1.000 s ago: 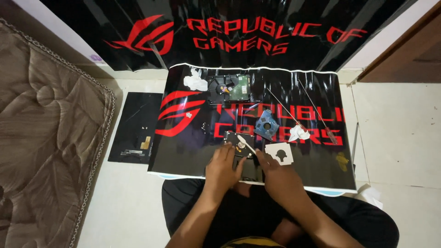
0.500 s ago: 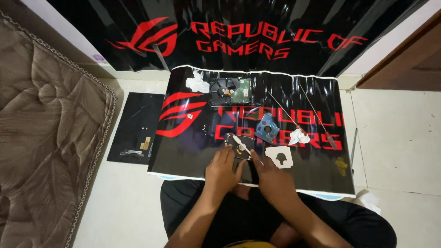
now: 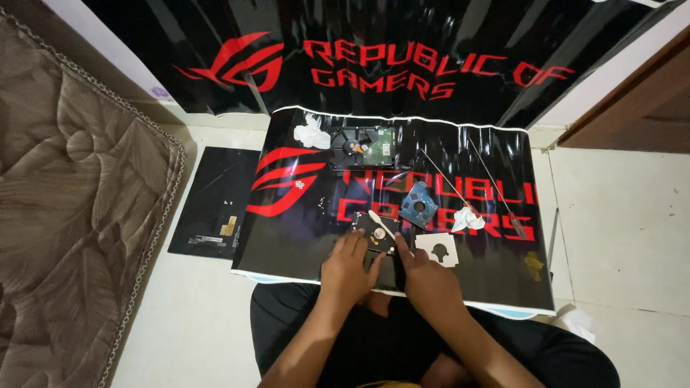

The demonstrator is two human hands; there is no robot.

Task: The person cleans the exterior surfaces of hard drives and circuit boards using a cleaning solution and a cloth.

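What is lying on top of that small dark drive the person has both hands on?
A pale spoon-like tool lies slanted across the small dark drive. The left hand and right hand touch the drive's near edge, so that edge is covered.

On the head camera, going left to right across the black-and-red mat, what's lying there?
White crumpled tissue → large hard drive → small opened drive under both hands → blue circuit board → white cut-out label → second white wad → long screwdriver.
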